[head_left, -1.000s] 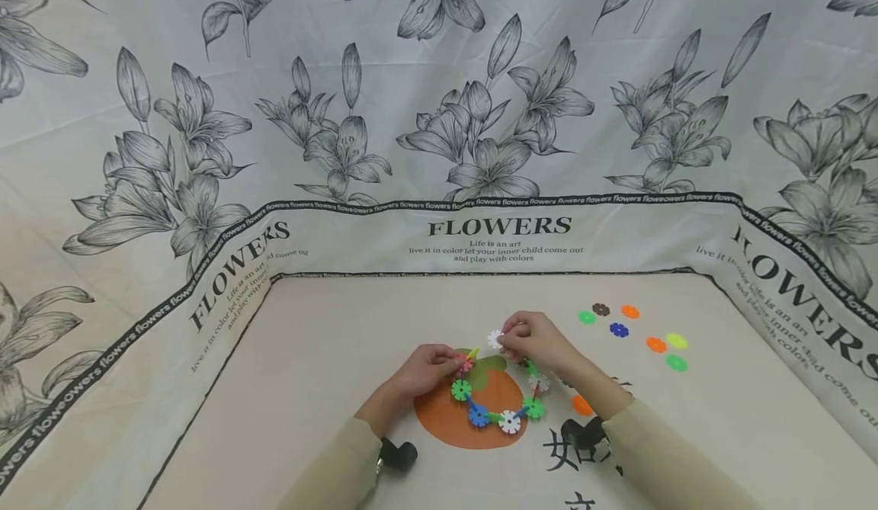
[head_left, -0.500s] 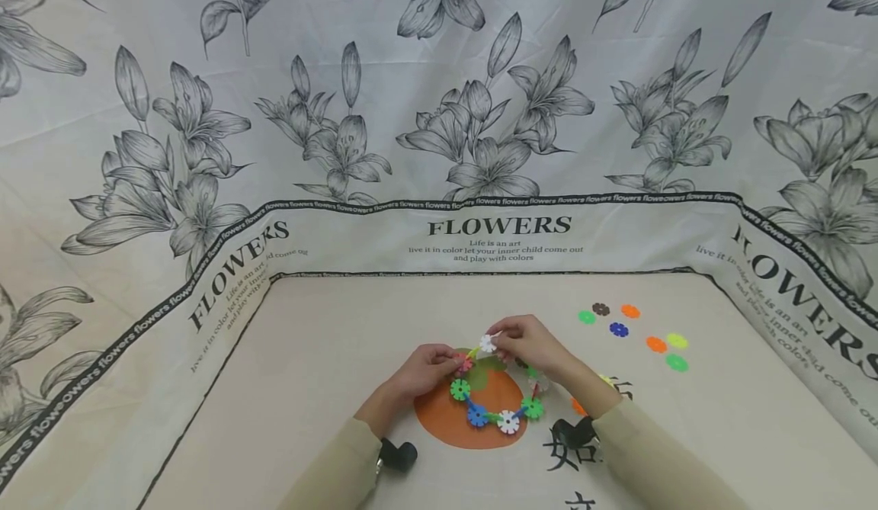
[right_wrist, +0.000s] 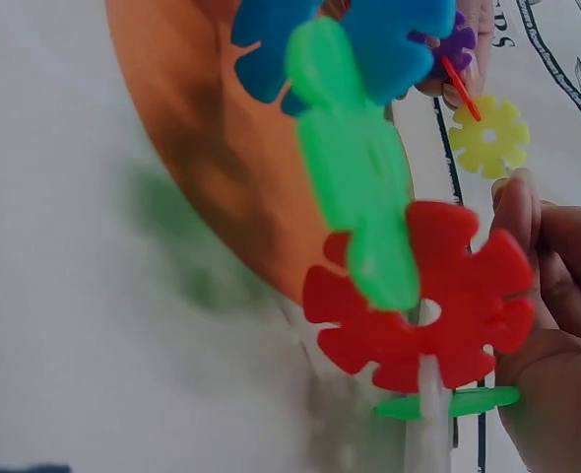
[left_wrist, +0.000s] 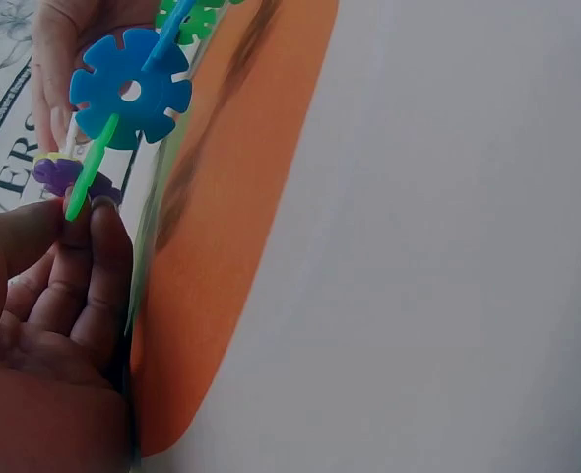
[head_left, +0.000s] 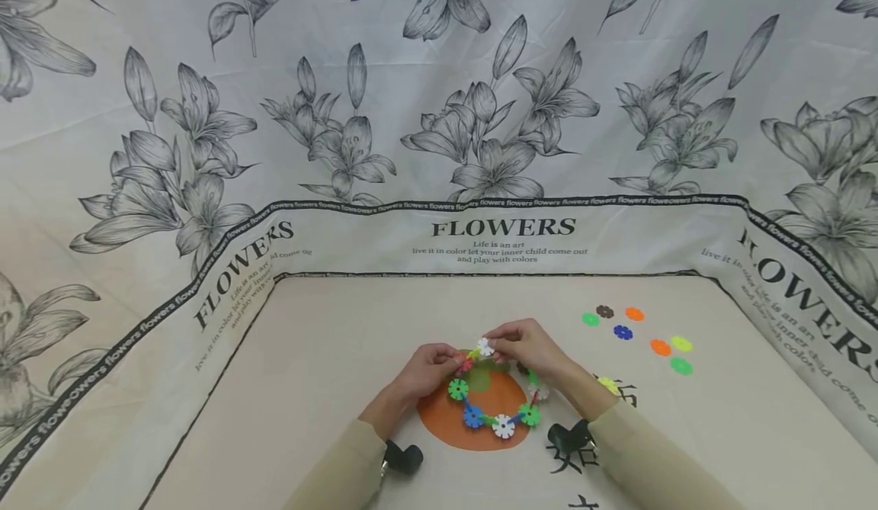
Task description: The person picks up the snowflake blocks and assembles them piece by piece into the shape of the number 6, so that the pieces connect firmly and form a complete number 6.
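A chain of notched plastic snowflake discs point(head_left: 504, 426), linked edge to edge, hangs in a curve between both hands. My left hand point(head_left: 428, 371) pinches one end near a reddish disc point(head_left: 466, 362); the left wrist view shows a purple disc point(left_wrist: 59, 175) and a green one point(left_wrist: 92, 169) at its fingertips. My right hand point(head_left: 528, 346) pinches a white disc point(head_left: 485, 347) beside the yellow disc point(right_wrist: 489, 136) at that end. Down the right side, a red disc point(right_wrist: 448, 296) and a green one point(right_wrist: 355, 168) hang in front of the right wrist camera. The right hand covers part of the chain.
Several loose discs lie at the back right, among them a blue disc point(head_left: 623, 332) and a brown one point(head_left: 604, 312). Another yellow disc point(head_left: 607, 384) lies by the right forearm. Beneath the chain, the tablecloth point(head_left: 329, 327) bears an orange fruit print point(head_left: 439, 426). Flowered cloth walls surround it.
My right hand has moved left and slightly down with the white disc, bringing it against the yellow disc. My left hand stays nearly in place.
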Tool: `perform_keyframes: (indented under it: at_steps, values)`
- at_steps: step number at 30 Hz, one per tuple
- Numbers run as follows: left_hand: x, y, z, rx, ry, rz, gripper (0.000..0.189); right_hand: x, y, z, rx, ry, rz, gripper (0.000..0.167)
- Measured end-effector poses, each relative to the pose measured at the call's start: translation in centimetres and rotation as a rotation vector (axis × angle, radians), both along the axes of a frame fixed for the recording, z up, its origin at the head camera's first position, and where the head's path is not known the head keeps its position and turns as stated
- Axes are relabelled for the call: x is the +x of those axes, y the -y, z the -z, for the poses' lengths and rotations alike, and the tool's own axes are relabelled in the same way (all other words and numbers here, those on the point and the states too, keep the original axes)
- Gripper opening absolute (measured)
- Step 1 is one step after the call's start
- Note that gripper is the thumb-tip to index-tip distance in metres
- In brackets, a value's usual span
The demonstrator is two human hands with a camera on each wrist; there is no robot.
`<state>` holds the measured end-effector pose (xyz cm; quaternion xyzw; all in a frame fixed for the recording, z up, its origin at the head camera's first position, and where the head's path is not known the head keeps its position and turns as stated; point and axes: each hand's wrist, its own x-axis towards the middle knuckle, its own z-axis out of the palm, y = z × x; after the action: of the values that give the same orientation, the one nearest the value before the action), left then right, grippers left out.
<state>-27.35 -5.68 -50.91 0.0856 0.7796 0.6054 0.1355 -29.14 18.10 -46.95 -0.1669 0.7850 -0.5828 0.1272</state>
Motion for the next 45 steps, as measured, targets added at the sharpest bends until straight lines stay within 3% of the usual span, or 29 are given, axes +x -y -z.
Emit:
perform_keyframes:
  at_steps: [8, 18, 27, 32, 40, 45]
  values:
    - [0.0, -0.2, 0.1, 0.017, 0.004, 0.003, 0.017, -0.1, -0.1, 0.5, 0.005, 0.02, -0.019, 0.026]
    - [-0.4, -0.1, 0.1, -0.095, -0.031, 0.044, 0.023, -0.7, -0.4, -1.0, 0.211, -0.113, -0.145, 0.025]
    - [-0.8, -0.1, -0.1, -0.126, -0.088, 0.029, 0.026, -0.7, 0.5, -1.2, 0.236, -0.133, -0.257, 0.026]
    - [-0.9, -0.2, -0.2, -0.11, -0.072, 0.052, 0.025, -0.5, 1.2, -1.2, 0.263, -0.163, -0.298, 0.026]
    - [-0.8, -0.3, -0.5, -0.141, -0.052, 0.031, 0.021, -0.3, 0.2, -2.4, 0.396, -0.312, -0.191, 0.025]
    - [-0.5, -0.6, -0.4, -0.163, -0.038, -0.002, 0.02, 0.0, -2.7, -2.9, 0.465, -0.324, -0.085, 0.025]
